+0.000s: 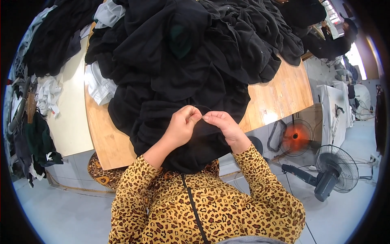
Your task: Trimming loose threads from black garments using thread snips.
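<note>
My left hand [182, 127] and my right hand [226, 127] meet fingertip to fingertip, each closed in a pinch. Something thin and dark, perhaps a cord or a strip of cloth, arches up between them; it is too fine to name. Under both hands a heap of black cloth [170, 81] spreads over the wooden table [280, 95] and hangs off its front edge onto my lap. The folds look like garments. A dark green patch [180, 40] shows among the folds farther up.
White cloth [99, 85] lies at the heap's left side. Beyond it is a pale tabletop [67, 122], with dark green and grey cloth [38, 138] hanging at far left. A standing fan [335, 171] and an orange-centred fan [295, 136] stand at right. Another person [337, 42] is at far right.
</note>
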The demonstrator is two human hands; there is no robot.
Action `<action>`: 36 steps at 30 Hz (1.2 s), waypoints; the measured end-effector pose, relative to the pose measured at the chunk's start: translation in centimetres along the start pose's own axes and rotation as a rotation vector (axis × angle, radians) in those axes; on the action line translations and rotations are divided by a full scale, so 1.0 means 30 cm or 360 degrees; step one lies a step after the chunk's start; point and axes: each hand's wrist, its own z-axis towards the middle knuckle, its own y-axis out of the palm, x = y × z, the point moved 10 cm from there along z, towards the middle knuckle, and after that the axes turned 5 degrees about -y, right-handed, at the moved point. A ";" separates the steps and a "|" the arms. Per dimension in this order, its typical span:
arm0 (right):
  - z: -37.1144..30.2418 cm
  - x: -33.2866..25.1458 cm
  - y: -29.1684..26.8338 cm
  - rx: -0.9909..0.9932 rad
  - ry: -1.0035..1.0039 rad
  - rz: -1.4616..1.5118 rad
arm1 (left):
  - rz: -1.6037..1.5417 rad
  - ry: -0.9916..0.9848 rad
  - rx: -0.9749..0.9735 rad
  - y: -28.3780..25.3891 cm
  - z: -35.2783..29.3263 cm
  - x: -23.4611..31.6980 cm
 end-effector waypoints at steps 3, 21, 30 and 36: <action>-0.010 -0.010 -0.021 0.0033 0.0001 0.0151 | -0.0666 -0.0685 -0.0269 0.035 -0.017 -0.110; -0.008 -0.023 0.023 -0.0077 -0.0060 0.0109 | 0.0693 0.0698 -0.0063 0.009 -0.051 0.227; 0.011 0.015 -0.001 -0.0106 0.0019 -0.0166 | 0.0670 0.0750 0.0008 0.019 -0.043 0.169; 0.002 -0.035 -0.043 0.0059 -0.0036 0.0096 | 0.0043 -0.0383 -0.0342 -0.012 0.034 -0.008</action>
